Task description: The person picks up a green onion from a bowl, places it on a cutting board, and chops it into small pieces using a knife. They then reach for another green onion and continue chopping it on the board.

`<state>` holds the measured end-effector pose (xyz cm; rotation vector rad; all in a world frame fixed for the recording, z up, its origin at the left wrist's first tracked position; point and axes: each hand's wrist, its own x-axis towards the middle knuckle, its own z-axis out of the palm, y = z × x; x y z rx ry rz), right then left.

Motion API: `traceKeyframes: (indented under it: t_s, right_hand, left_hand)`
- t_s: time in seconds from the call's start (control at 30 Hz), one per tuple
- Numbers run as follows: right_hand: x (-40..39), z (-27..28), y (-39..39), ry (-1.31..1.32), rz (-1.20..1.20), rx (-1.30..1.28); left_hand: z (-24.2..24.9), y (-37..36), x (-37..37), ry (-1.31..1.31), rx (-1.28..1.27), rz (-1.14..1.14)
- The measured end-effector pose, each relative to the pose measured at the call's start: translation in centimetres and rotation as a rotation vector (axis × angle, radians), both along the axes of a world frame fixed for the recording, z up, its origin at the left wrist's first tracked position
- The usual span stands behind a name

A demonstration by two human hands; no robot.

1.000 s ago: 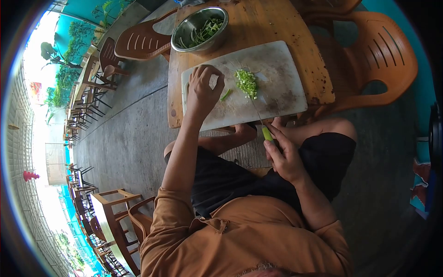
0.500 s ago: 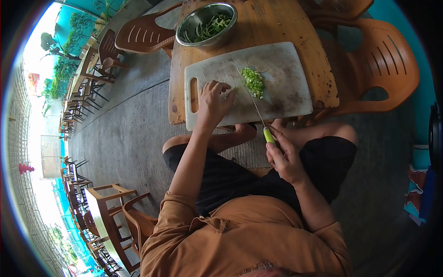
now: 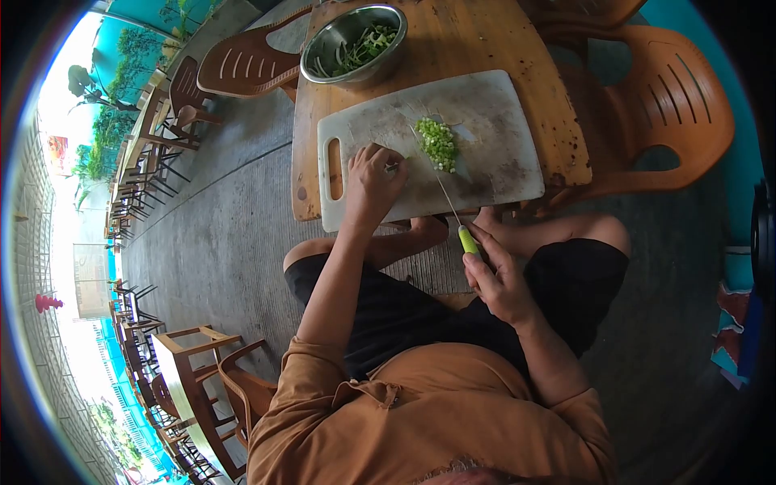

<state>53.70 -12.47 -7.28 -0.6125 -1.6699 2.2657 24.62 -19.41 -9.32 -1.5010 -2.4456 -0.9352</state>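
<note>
My right hand point(image 3: 501, 279) is closed round the green handle of a kitchen knife point(image 3: 466, 240). Its thin blade reaches up over the white cutting board point(image 3: 501, 97), left of a heap of chopped spring onion point(image 3: 437, 145). On the board's left half, my left hand point(image 3: 374, 179) is curled with its fingertips pressed down, close to the blade. A small end of spring onion appears to be pinched there, mostly hidden by the fingers. Beyond the board stands a steel bowl point(image 3: 311, 52) holding cut greens point(image 3: 368, 50).
The board lies on a wooden table point(image 3: 477, 32), near its front edge. Orange plastic chairs stand at the right point(image 3: 679, 97) and at the back left point(image 3: 242, 61). My crossed legs are below the table edge. More tables and chairs line the left side.
The view has shifted slightly, so the table and bowl sit a little further left. The knife blade lies slightly closer to my left fingers; both hands keep their grip.
</note>
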Motion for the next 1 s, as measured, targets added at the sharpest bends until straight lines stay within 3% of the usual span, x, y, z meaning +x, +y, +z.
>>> traceKeyframes:
  t_s: [0.2,0.67,0.77,0.87,1.0]
  right_hand:
    - [0.2,0.3,-0.2,-0.009,0.043,-0.036]
    - [0.1,-0.1,-1.0,-0.080,0.080,0.195]
    - [0.0,1.4,-0.6,-0.226,0.163,0.039]
    - [-0.2,0.5,-1.1,-0.095,0.091,0.163]
    - [-0.3,0.7,-1.3,-0.105,0.098,0.171]
  left_hand:
    - [0.0,0.1,1.1,-0.068,0.027,0.067]
    - [-0.8,0.1,1.5,-0.069,0.100,0.104]
    - [-0.9,0.1,1.5,-0.076,0.107,0.112]
    - [-1.0,0.1,1.5,-0.067,0.115,0.118]
    - [-1.1,0.1,1.4,-0.076,0.106,0.119]
